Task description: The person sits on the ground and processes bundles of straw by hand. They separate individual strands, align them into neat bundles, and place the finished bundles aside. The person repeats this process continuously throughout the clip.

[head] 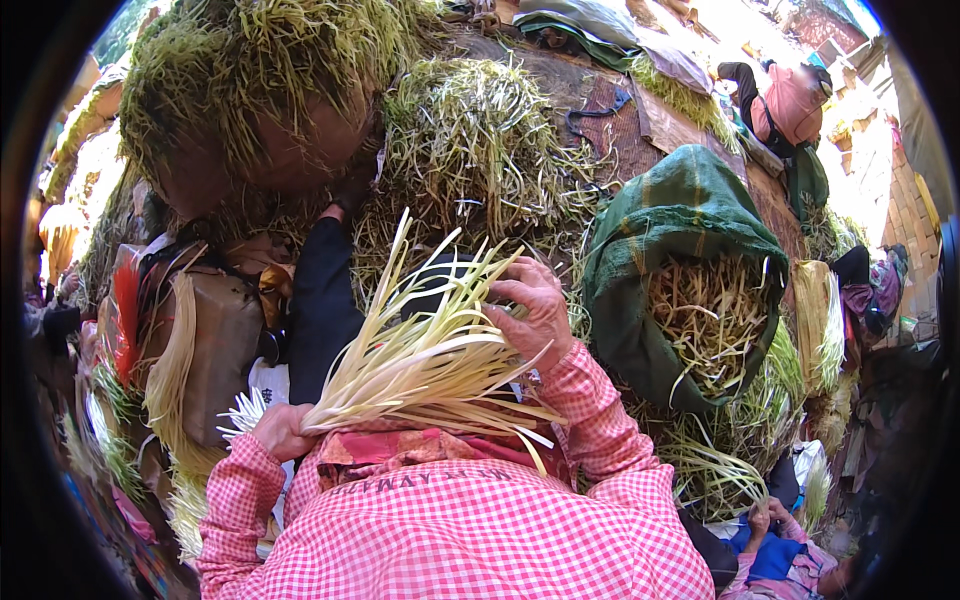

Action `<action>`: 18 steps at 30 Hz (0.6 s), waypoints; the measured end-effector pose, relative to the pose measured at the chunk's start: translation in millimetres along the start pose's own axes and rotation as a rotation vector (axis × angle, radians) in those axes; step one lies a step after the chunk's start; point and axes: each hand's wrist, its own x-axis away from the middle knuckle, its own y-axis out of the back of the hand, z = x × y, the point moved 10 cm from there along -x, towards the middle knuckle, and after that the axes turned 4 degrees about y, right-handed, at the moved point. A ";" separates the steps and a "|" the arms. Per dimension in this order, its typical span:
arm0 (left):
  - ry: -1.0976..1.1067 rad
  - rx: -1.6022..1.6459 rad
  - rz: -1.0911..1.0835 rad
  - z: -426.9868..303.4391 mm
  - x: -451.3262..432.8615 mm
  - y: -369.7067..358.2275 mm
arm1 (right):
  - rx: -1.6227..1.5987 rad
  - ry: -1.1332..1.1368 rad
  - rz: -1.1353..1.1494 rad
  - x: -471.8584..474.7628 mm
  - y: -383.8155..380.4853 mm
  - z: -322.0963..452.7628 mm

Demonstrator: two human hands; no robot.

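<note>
My left hand (283, 432) is closed round the white lower ends of a bunch of pale yellow-green leafy stalks (420, 352), held across my lap. The stalks fan out up and to the right. My right hand (531, 304) is at the leaf tips on the bunch's right side, thumb and fingers curled and a little apart; whether it pinches a leaf cannot be made out. A red patterned cloth (435, 450) lies partly under the bunch, against my pink checked shirt.
Ahead lies a heap of cut leaves (480, 142); larger leaf-topped bundles (262, 82) rise at upper left. A green cloth sack (675, 217) of dry strips stands at right. A worker (772, 551) holds stalks at lower right; another person (795, 105) bends at upper right.
</note>
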 end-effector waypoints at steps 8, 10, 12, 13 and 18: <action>0.036 0.081 -0.005 -1.2 3.3 2.1 | 0.086 -0.003 -0.130 1.1 1.2 15.9; 0.034 0.101 -0.005 -1.6 3.4 3.0 | 0.202 0.029 -0.156 3.4 2.2 20.4; 0.037 0.095 -0.007 2.7 3.1 0.8 | 0.351 -0.030 -0.245 10.7 10.8 0.3; 0.039 0.095 -0.013 4.7 3.6 -0.1 | 0.425 -0.054 -0.288 13.7 17.1 -10.2; 0.059 0.036 0.019 -2.3 4.9 2.8 | 0.318 -0.189 -0.370 1.9 80.9 -31.3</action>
